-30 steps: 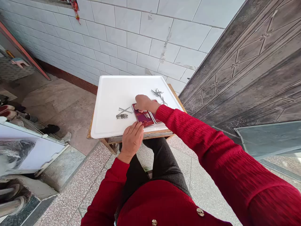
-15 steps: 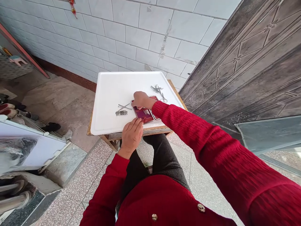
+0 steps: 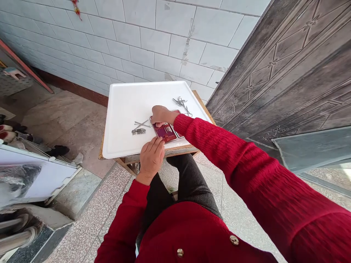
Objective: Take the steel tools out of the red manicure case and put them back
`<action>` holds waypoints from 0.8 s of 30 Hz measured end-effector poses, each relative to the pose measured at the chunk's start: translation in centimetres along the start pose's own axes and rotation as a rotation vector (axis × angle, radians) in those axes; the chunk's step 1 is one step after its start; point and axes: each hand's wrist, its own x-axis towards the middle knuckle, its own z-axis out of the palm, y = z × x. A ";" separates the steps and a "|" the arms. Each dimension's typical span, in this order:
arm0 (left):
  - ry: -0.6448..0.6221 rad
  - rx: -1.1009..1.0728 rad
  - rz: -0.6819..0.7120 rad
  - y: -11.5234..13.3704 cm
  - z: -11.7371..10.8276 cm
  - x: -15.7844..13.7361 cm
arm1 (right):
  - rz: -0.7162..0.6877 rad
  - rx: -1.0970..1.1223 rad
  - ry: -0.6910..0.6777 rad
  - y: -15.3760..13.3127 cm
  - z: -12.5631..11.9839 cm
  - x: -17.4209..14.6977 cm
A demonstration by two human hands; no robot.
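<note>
An open manicure case point(image 3: 169, 138) with a dark red lining and slim metal tools in its slots lies near the front of a white tray point(image 3: 120, 106). My right hand point(image 3: 160, 114) is over the case's far left part, fingers curled in a pinch. Whatever lies between those fingertips is hidden. At the near left corner of the case, my left hand point(image 3: 150, 157) rests with fingers stretched out, their tips touching its edge. Left of the case are a nail clipper point(image 3: 138, 131) and thin metal tools point(image 3: 142, 124), some crossed.
Scissors point(image 3: 188, 113) and several small metal tools point(image 3: 179, 101) lie at the tray's back right. Beneath the tray stands a wooden table point(image 3: 128, 158). A tiled wall point(image 3: 153, 44) rises behind, and a dark patterned panel point(image 3: 271, 73) slants along the right.
The whole view has shifted slightly, with the tray a little further left. My right hand remains pinched over the case, and my left hand stays at its near corner.
</note>
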 end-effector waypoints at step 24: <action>-0.038 0.006 -0.011 -0.1 -0.1 -0.2 | -0.159 -0.003 0.287 -1.6 -2.0 0.2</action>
